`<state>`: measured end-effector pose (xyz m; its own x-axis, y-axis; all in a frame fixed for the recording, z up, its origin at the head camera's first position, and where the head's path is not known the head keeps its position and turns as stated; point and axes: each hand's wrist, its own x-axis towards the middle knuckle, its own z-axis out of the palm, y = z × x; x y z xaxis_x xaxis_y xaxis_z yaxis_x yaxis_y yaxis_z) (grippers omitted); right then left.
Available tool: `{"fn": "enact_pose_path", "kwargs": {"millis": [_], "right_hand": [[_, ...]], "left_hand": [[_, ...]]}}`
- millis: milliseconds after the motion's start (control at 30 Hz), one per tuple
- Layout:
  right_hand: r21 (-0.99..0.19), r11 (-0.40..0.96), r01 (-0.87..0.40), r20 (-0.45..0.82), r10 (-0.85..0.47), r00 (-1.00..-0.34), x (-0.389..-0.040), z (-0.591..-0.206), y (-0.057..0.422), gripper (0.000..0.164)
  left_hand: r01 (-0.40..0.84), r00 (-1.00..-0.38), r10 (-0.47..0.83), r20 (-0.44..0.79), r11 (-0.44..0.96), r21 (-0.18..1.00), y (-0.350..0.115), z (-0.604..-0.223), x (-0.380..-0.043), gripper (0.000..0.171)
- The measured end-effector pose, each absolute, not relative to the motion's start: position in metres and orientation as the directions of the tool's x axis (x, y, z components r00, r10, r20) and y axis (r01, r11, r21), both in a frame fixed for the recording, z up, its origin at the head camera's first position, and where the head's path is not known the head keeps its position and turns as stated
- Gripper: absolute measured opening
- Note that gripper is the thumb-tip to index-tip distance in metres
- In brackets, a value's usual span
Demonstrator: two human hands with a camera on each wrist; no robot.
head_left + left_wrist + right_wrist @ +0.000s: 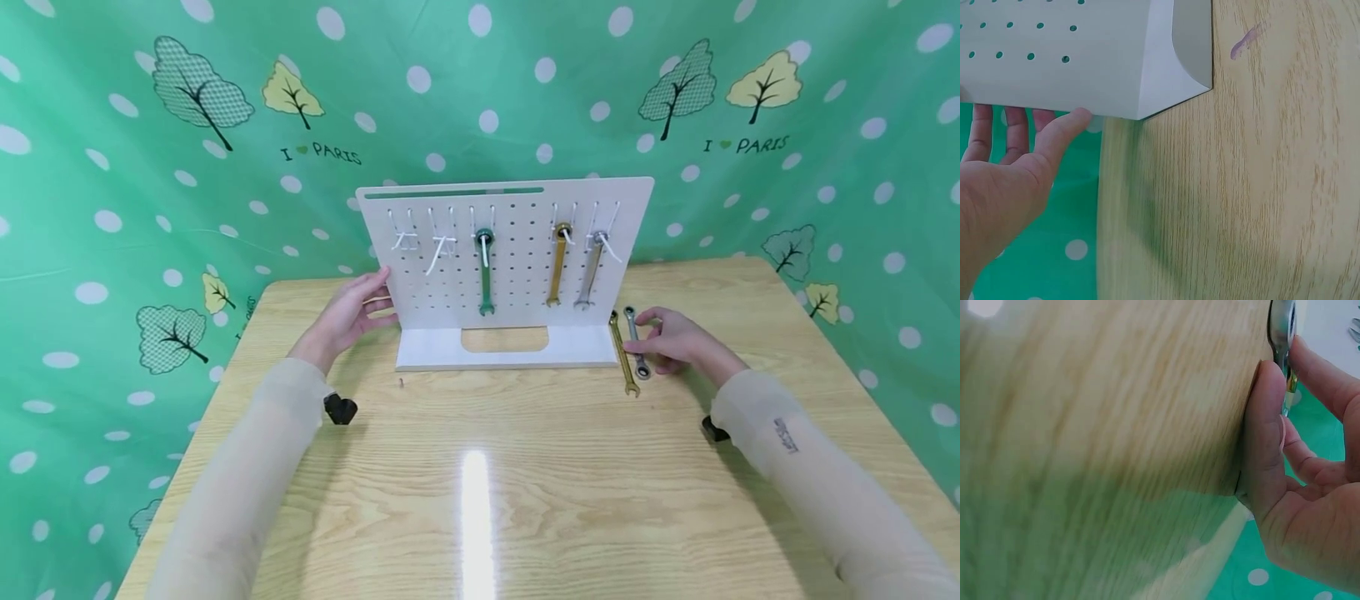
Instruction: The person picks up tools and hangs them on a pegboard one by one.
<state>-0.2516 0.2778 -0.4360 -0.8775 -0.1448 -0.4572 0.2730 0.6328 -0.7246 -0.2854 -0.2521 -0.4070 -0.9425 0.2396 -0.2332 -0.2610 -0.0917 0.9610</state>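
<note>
Nearest me on the wooden table [570, 467], a gold combination wrench [626, 367] points its open end my way, its shaft slanting away and slightly left. Just right of it, almost parallel, is the silver double-ended ratcheting wrench [633, 329]; I can't tell whether it touches the wood. My right hand [678, 337], much the nearer one, is on its right, pinching it across that long axis between thumb and finger. My left hand [348, 312], well apart, grips the left edge of the white pegboard [522, 275], where a green wrench [486, 271] hangs farther off.
</note>
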Motion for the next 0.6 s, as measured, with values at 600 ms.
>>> {"fn": "enact_pose_path", "kwargs": {"millis": [600], "right_hand": [[-0.728,0.583,0.36,-0.515,-0.119,-0.849,-0.2544,-0.4283,0.2822,0.063]], "left_hand": [[-0.249,-0.945,0.242,-0.22,-0.094,0.964,-0.2528,-0.4064,-0.2838,0.05]]}}
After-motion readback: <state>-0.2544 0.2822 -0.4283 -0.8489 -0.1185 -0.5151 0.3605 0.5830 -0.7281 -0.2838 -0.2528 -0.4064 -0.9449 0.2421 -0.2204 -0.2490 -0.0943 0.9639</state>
